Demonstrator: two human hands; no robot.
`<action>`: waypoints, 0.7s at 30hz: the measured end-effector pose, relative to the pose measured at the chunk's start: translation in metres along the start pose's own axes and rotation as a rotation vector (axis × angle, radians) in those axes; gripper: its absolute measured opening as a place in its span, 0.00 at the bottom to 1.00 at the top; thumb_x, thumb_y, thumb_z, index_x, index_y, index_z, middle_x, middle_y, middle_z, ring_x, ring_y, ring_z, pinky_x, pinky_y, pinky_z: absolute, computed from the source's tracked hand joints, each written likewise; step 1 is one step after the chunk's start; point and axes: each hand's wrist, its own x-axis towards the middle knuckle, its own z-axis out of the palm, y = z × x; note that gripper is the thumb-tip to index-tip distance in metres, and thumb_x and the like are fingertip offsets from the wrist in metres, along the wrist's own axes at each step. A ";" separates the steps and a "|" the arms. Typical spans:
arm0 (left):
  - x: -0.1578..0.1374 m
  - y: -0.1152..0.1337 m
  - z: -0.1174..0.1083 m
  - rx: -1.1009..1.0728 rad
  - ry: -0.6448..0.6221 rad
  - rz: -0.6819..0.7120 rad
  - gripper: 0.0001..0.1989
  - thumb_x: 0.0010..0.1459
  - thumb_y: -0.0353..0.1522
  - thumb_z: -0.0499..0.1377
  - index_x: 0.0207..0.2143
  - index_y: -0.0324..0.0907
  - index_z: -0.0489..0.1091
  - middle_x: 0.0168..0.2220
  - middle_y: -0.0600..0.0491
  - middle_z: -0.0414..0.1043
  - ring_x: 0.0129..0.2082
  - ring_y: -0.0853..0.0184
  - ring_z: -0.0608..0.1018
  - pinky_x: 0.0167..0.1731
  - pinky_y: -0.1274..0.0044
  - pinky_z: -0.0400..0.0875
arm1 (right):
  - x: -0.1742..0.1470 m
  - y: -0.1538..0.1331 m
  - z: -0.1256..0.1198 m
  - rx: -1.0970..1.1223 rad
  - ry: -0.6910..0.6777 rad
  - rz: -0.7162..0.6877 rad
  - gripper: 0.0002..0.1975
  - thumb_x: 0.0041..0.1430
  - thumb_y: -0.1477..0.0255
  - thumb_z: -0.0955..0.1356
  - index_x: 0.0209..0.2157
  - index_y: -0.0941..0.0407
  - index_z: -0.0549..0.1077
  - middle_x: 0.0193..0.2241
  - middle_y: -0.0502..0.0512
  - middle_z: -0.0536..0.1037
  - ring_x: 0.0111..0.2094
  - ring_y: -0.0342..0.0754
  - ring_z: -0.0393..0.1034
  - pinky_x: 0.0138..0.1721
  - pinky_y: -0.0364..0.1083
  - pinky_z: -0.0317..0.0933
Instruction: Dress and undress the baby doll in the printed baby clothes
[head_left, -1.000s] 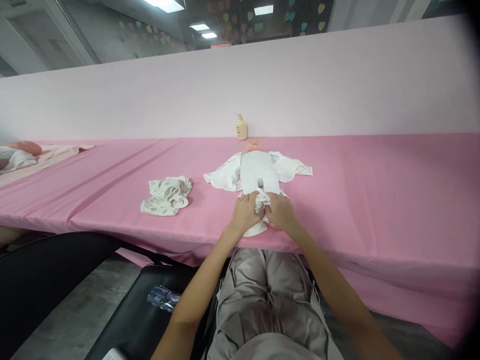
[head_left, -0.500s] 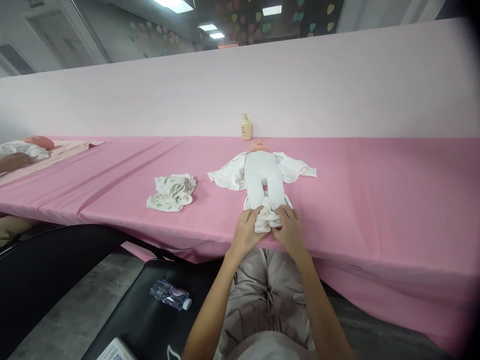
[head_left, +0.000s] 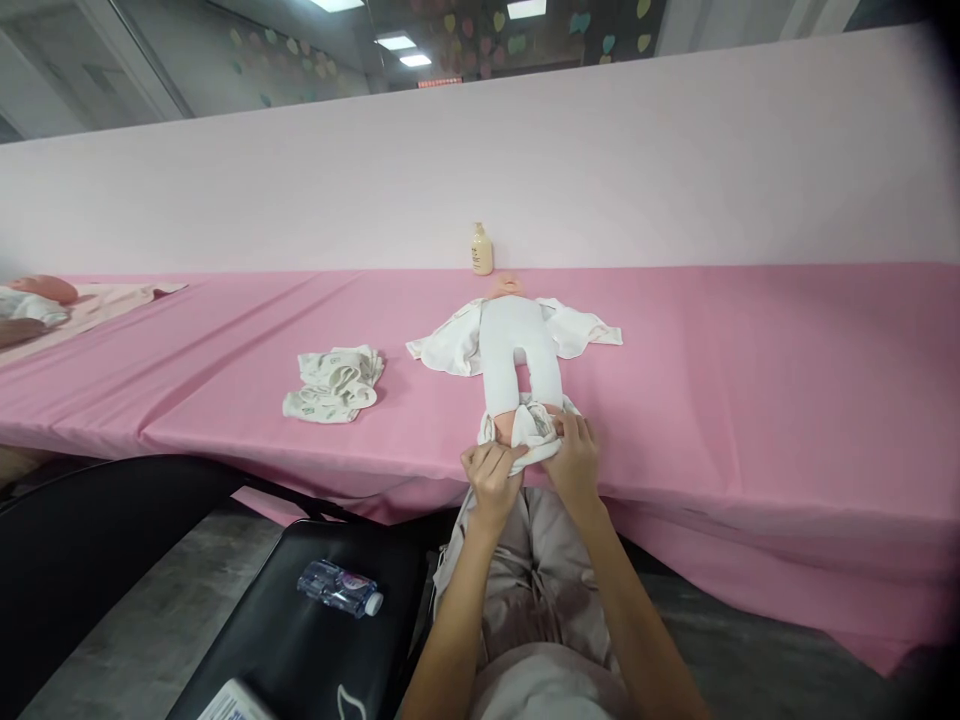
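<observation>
A baby doll [head_left: 517, 325] with a white cloth body lies on its back, head toward the wall, its lower legs near the table's front edge. White garment sleeves spread out on both sides of its body. Bunched white baby pants [head_left: 534, 428] sit around its feet. My left hand [head_left: 493, 478] is closed on the left edge of the pants, below one bare lower leg. At the other edge, my right hand [head_left: 574, 455] pinches the fabric by the other leg. The doll's feet are hidden by cloth and hands.
A folded patterned cloth [head_left: 335, 385] lies left on the pink-covered table [head_left: 675, 400]. A pump bottle [head_left: 481, 250] stands by the wall. Another doll [head_left: 45, 290] and a person's hand [head_left: 21, 331] are at far left. A black chair [head_left: 300, 660] holds a plastic bottle [head_left: 340, 588].
My left hand has moved down toward the table edge, pulling the pants' left side lower and baring the doll's lower leg. My right hand stays on the fabric. The view has shifted slightly.
</observation>
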 end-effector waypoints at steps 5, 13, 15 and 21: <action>-0.001 0.003 -0.002 0.018 -0.020 0.006 0.08 0.59 0.26 0.58 0.32 0.44 0.76 0.23 0.56 0.73 0.30 0.68 0.73 0.38 0.71 0.55 | -0.001 0.002 -0.002 0.002 -0.039 -0.015 0.08 0.57 0.71 0.66 0.39 0.56 0.74 0.34 0.58 0.74 0.38 0.53 0.65 0.39 0.50 0.61; 0.003 0.002 -0.006 0.078 -0.015 0.050 0.08 0.57 0.26 0.56 0.30 0.42 0.75 0.26 0.55 0.75 0.33 0.67 0.76 0.42 0.69 0.55 | 0.001 0.008 -0.013 0.117 -0.090 -0.152 0.04 0.58 0.71 0.68 0.29 0.55 0.71 0.39 0.58 0.73 0.43 0.52 0.66 0.46 0.50 0.63; 0.006 -0.001 -0.008 0.133 0.019 0.091 0.06 0.56 0.26 0.58 0.31 0.43 0.75 0.26 0.55 0.75 0.30 0.68 0.76 0.38 0.71 0.55 | 0.000 0.011 -0.017 0.129 -0.135 -0.197 0.05 0.58 0.69 0.68 0.31 0.55 0.71 0.43 0.59 0.74 0.46 0.53 0.66 0.49 0.52 0.62; 0.006 -0.015 -0.014 0.226 0.082 0.185 0.04 0.57 0.31 0.60 0.32 0.42 0.74 0.24 0.54 0.75 0.22 0.70 0.73 0.32 0.73 0.53 | -0.008 0.015 -0.026 0.118 -0.127 -0.200 0.05 0.60 0.77 0.63 0.35 0.55 0.70 0.43 0.58 0.75 0.47 0.52 0.68 0.47 0.51 0.63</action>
